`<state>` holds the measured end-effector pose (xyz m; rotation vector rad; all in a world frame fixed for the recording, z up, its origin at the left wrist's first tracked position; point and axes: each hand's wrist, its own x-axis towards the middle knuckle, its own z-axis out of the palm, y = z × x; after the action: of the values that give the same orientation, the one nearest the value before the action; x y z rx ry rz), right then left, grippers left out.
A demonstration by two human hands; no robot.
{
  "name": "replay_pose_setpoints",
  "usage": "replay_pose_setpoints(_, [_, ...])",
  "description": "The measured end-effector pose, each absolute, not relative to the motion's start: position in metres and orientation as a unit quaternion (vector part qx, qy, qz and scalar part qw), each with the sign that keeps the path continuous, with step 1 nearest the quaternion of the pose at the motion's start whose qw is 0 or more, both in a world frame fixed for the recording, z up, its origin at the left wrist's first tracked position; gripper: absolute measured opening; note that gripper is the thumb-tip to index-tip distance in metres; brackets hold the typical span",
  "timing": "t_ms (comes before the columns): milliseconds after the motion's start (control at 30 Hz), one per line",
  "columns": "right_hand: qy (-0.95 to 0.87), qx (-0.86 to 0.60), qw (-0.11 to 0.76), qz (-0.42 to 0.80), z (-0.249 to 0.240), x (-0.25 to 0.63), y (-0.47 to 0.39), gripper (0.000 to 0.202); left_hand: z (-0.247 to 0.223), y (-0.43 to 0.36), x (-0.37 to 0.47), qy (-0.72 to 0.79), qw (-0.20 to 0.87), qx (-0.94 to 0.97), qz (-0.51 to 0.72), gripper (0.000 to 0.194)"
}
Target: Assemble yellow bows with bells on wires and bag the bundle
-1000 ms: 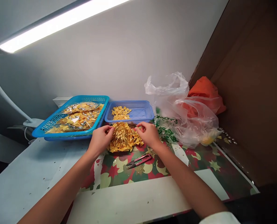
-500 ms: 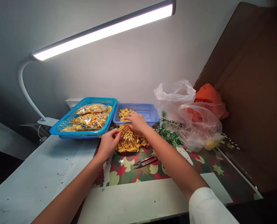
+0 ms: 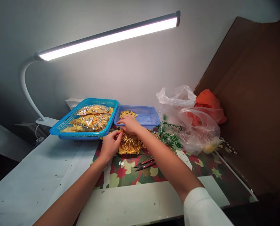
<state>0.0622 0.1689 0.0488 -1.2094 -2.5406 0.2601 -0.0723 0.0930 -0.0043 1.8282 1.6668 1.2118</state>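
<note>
A heap of small gold ribbon bows with gold cords [image 3: 130, 146] lies on the patterned cover, below my hands. My left hand [image 3: 110, 145] is at the heap's left edge, its thumb and forefinger pinched together; what sits between the tips is too small to make out. Just above the heap, my right hand [image 3: 131, 125] is bent toward the left fingertips, its fingers curled and partly hidden, so anything in them does not show. Behind it stands a blue-violet basket [image 3: 151, 116] with loose gold bows [image 3: 131, 113] in its left part.
On the left, a turquoise basket [image 3: 59, 128] holds clear bags of gold bows [image 3: 90, 121]. Thread snips [image 3: 143, 164] lie near my right forearm. Plastic bags [image 3: 189, 125] and an orange bag [image 3: 207, 100] sit at right, beside a cardboard panel [image 3: 248, 94]. A lamp [image 3: 111, 37] hangs above.
My right hand has moved left from the blue-violet basket's front edge toward my left fingertips. My left hand keeps its pinch in nearly the same place. The view has tilted slightly.
</note>
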Motion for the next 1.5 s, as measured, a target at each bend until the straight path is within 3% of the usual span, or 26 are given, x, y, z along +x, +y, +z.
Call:
replay_pose_setpoints(267, [-0.903,-0.404,0.113,0.090,0.047,0.052,0.183,0.006,-0.004,0.090,-0.071,0.590,0.200,0.648,0.438,0.035])
replay_pose_setpoints(600, [-0.880,-0.412,0.199,0.129,0.033,0.069,0.170,0.009,0.010,0.080,-0.082,0.611,0.249,0.625,0.417,0.033])
replay_pose_setpoints(767, [-0.881,-0.394,0.221,0.140,0.034,0.071,0.159,0.010,0.056,0.072,-0.112,0.607,0.259,0.701,0.270,0.025])
replay_pose_setpoints(933, [-0.883,-0.384,0.224,0.149,0.036,0.069,0.158,0.011,0.098,0.067,-0.128,0.660,0.105,0.732,0.128,0.037])
replay_pose_setpoints(1067, [-0.882,-0.385,0.219,0.158,0.037,0.068,0.159,0.011,0.107,0.072,-0.132,0.660,0.139,0.724,0.147,0.030])
replay_pose_setpoints(1167, [-0.882,-0.386,0.218,0.161,0.037,0.068,0.157,0.011,0.105,0.079,-0.135,0.634,0.228,0.721,0.162,0.024])
replay_pose_setpoints(1267, [-0.881,-0.386,0.219,0.163,0.038,0.069,0.154,0.013,0.097,0.085,-0.136,0.623,0.308,0.679,0.239,0.030])
replay_pose_setpoints(1500, [-0.881,-0.384,0.223,0.163,0.037,0.071,0.154,0.014,0.085,0.089,-0.128,0.631,0.315,0.590,0.393,0.040])
